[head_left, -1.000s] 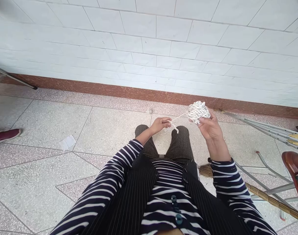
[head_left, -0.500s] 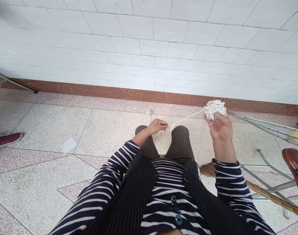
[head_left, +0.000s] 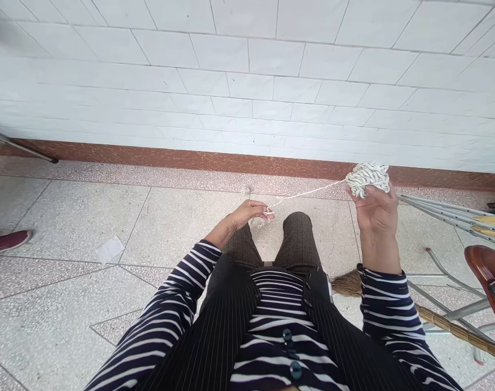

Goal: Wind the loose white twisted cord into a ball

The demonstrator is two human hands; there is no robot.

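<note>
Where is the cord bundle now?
Right of centre in the head view, the cord bundle is in the right hand, its strand reaching the left hand.

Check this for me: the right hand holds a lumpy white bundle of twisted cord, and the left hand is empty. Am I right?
Not quite: the left hand isn't empty. In the head view, it holds a thin white cord strand leading to the lumpy white bundle. The right hand does hold that.
</note>
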